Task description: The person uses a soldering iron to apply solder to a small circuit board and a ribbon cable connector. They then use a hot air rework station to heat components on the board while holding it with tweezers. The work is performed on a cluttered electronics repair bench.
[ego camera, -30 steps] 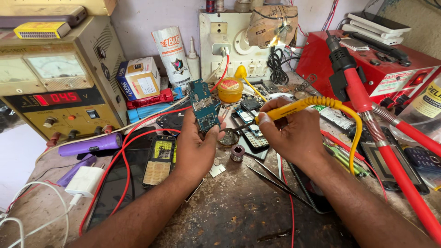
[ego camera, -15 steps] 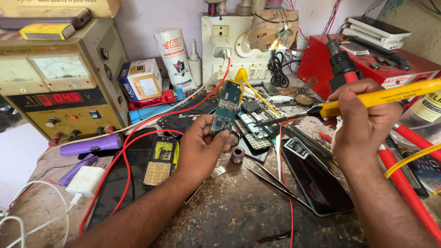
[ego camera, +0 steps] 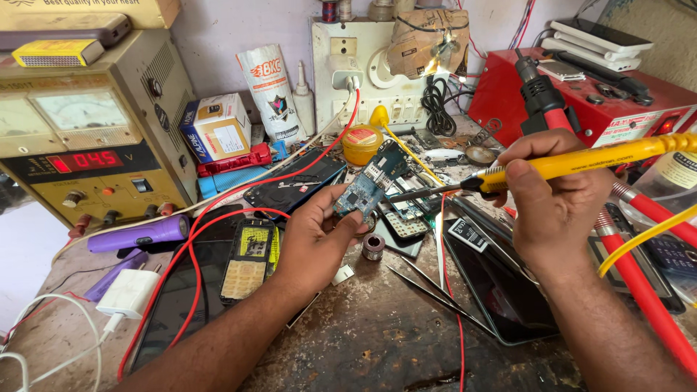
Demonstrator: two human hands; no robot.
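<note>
Two bare hands work at centre frame over a cluttered, stained workbench (ego camera: 377, 341). Left hand (ego camera: 316, 236) is clamped on a small blue-green phone circuit board (ego camera: 369, 185), thumb and fingers pinching its lower edge, so the board stands tilted up and face toward the camera, clear of the clutter. Right hand (ego camera: 555, 192), right of centre, is closed in a pen-style grip on a yellow-handled soldering iron (ego camera: 581, 161); its dark metal tip points left and ends just beside the board's right edge, contact too fine to tell. Hands are apart, joined only through tool and board. Small silver solder spool (ego camera: 373, 247) sits just below the board, near at hand. Thin steel tweezers (ego camera: 428, 290) lie on the bench at lower centre. Beige bench power supply with red digital readout (ego camera: 83, 156) fills upper left; red leads (ego camera: 218, 210) run from it across the bench. Round yellow flux tin (ego camera: 361, 145) sits behind the board. Dark phone screen panel (ego camera: 501, 290) lies flat under the right wrist.
</note>
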